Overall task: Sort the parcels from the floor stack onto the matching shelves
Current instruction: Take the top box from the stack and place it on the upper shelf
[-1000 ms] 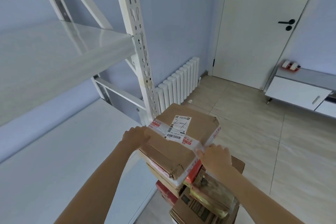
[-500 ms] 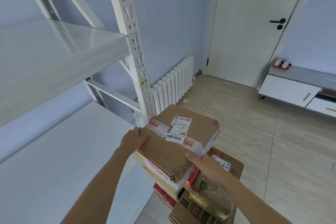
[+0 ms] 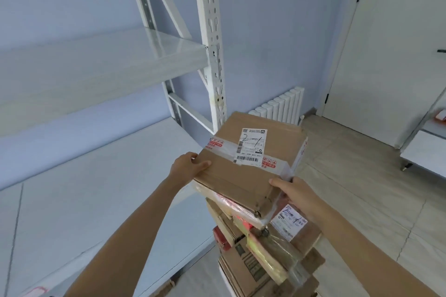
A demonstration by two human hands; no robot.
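The step in hand appears to be the lift of the top parcel. Beneath it stands the floor stack of mixed cardboard parcels (image 3: 263,260). The left hand (image 3: 187,167) and right hand (image 3: 295,191) grip opposite near corners of the flat brown cardboard parcel with a white shipping label (image 3: 251,164), held just above the stack. The next move calls for reading the handwritten label mark, then carrying the parcel left to the wide white lower shelf (image 3: 84,200) or the pale upper shelf (image 3: 96,72).

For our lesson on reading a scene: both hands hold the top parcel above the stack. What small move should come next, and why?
Probably swing the top parcel left toward the lower shelf. The left hand and right hand grip its near corners, it looks raised off the floor stack, and the shelf lies beside it. Which shelf matches its handwritten label is unclear.
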